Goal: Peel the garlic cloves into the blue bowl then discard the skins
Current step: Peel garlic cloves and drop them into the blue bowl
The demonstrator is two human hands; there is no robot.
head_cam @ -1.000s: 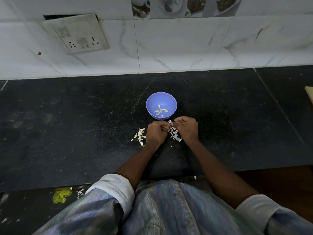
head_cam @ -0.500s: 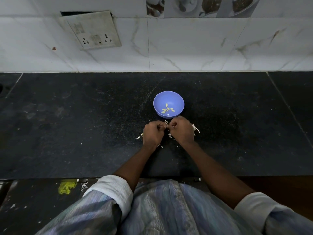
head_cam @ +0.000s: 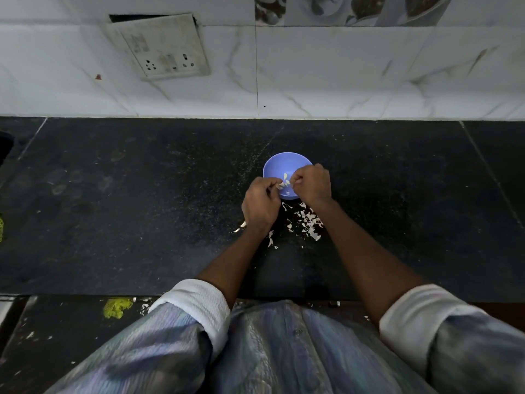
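Two rolled white cuffs point(head_cam: 196, 304) at near edge, forearms reaching out over black counter point(head_cam: 113, 223). Loose garlic skins point(head_cam: 308, 221) scattered on counter btwn wrists & to right, just near side of blue bowl point(head_cam: 277, 164). Left hand point(head_cam: 260, 204) & right hand point(head_cam: 312, 186) both curled, pinching one garlic clove point(head_cam: 285, 184) btwn fingertips, held over bowl's near rim. Pale peeled bit visible inside bowl. Far: white tile wall w/ socket plate point(head_cam: 162, 46) upper left
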